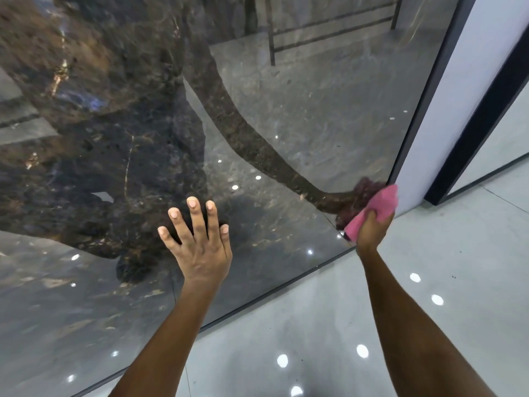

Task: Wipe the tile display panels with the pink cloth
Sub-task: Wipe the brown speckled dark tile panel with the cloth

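Head view shows our right hand [370,229] with its fingers curled round the bunched pink cloth [378,209], pressing it against the lower right corner of the dark glossy tile display panel [300,116], right where the panel meets its black edge frame [423,96]. Our left hand [200,239] lies flat on the same panel, fingers spread and straight, holding nothing; we judge it is bracing us or steadying the panel. How much has been wiped we cannot tell: the polished surface mirrors our arms, the cloth and ceiling lights, so streaks or dust do not stand out. With the cloth at the bottom corner, we judge this panel may be near its end, though the wide area up and to the left could yet need passes, and no further panel can be made out from here. Beside the frame stands a white panel [469,81] with another dark strip, and pale shiny floor tiles [429,282] lie below. Nothing blocks the cloth except the frame edge and our own left hand.
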Tool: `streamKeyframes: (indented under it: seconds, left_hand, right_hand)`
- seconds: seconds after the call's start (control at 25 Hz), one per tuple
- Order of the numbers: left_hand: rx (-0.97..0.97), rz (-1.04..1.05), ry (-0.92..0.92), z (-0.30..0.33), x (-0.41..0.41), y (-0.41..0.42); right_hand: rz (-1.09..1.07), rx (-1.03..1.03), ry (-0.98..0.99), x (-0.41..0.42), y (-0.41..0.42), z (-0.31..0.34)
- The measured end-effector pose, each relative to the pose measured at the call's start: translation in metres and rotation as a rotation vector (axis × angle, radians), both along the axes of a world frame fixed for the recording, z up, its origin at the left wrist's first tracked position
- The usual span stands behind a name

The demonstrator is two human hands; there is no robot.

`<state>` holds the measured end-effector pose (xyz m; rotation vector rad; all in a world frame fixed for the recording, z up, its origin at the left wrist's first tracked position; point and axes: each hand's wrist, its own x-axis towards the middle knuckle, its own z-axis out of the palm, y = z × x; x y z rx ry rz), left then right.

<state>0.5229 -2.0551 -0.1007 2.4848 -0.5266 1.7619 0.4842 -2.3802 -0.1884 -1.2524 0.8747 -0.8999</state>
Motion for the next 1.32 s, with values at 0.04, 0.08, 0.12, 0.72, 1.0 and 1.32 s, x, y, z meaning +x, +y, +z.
streamKeyframes:
  seconds: [0.04,0.08,0.12,0.72,1.0,1.32]
  left_hand:
    - [-0.004,0.006,0.002,-0.001,0.000,0.000]
    - [-0.008,0.002,0.002,-0.001,0.001,0.000]
    - [-0.008,-0.005,-0.007,-0.001,0.001,-0.001]
    - [-0.046,-0.047,-0.048,-0.004,0.003,-0.005]
    - [0.041,-0.090,-0.002,-0.011,-0.003,0.010]
    - [0.074,-0.074,0.034,-0.038,-0.006,0.014]
  right_hand:
    - [0.034,0.185,0.089,-0.004,0.006,-0.024]
    - [0.062,0.289,0.150,-0.007,0.018,-0.040]
    - [0.079,0.276,0.190,-0.007,0.035,-0.051]
    - [0.223,-0.978,-0.034,-0.009,0.186,-0.026]
    - [0.004,-1.042,-0.062,-0.006,0.127,0.055]
    - [0.708,-2.014,0.271,-0.043,0.146,-0.110]
